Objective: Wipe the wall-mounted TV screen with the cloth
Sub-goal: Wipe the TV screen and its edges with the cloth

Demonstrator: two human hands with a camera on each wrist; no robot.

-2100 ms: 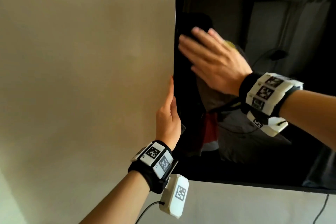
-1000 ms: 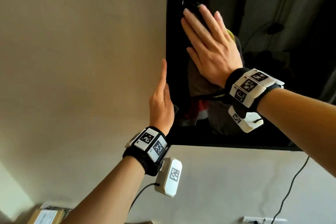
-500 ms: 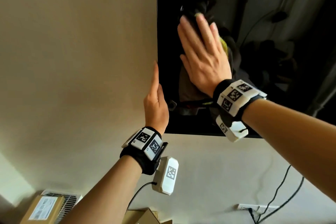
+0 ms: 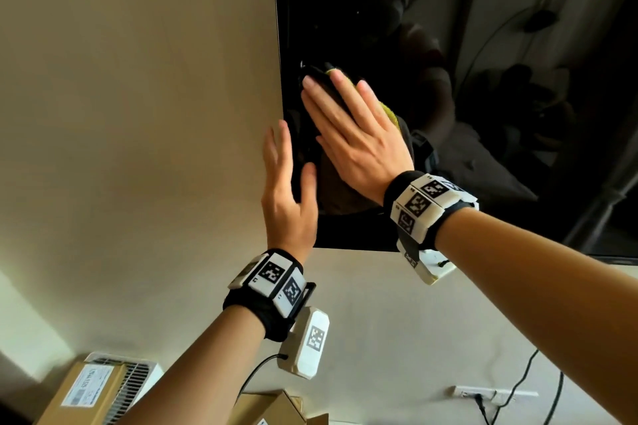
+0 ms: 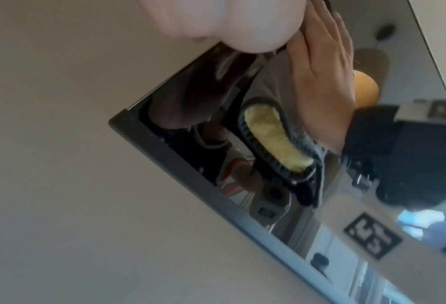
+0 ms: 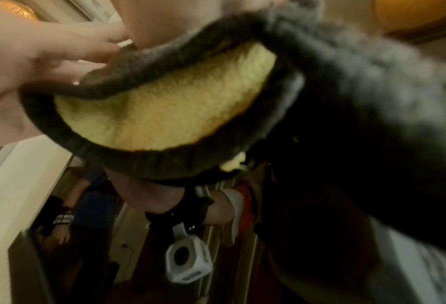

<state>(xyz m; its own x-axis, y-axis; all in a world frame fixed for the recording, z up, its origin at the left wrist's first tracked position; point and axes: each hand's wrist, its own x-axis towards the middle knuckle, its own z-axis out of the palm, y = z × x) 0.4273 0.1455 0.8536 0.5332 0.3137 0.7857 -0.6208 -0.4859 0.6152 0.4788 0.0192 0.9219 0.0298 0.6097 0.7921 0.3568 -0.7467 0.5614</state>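
Observation:
The wall-mounted TV screen [image 4: 448, 45] is black and glossy and fills the upper right of the head view. My right hand [image 4: 348, 121] lies flat with straight fingers on a grey cloth with a yellow inner side [image 4: 392, 114], pressing it to the screen near the left edge. My left hand [image 4: 286, 183] is beside it, fingers straight along the TV's left edge and thumb on the front of the screen. The left wrist view shows the TV's lower left corner [image 5: 120, 123], the cloth [image 5: 271, 139] and the right hand [image 5: 320, 82]. The cloth [image 6: 165, 107] fills the right wrist view.
A bare beige wall [image 4: 138, 114] runs left of and below the TV. Cardboard boxes [image 4: 86, 393] and a white grille [image 4: 133, 378] sit at the bottom left. A wall socket [image 4: 493, 393] with hanging cables [image 4: 526, 373] is at the lower right.
My right hand has slid the cloth down the screen's left side towards the bottom edge. My left hand has moved down the TV's edge, and its thumb now lies over the screen.

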